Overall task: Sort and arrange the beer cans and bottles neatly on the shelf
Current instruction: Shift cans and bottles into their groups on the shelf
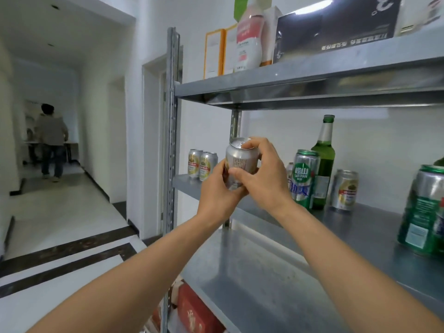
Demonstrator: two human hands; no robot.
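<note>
Both hands were curled round one silver can [241, 159]: the left hand [217, 191] cupped its lower side from the left, and the right hand [266, 175] wrapped it from the right with fingertips over the top rim. The can was in the air, tilted slightly, just in front of the left part of the middle shelf [360, 227] and touching nothing on it. At the shelf's far left end, close to the upright post [171, 116], two matching cans [201, 165] stood upright side by side near the front edge. To the right of the hands stood a tall green can [304, 179] with a green glass bottle [323, 164] just behind it, then a short silver can [344, 189] standing apart, and a large green can [422, 212] at the frame's right edge, near the front lip. Bare shelf lay between the two matching cans and the tall green can, behind the hands. The upper shelf [312, 75] overhung this space and carried boxes and a pouch. In the corridor on the left a person [51, 140] stood well away.
</note>
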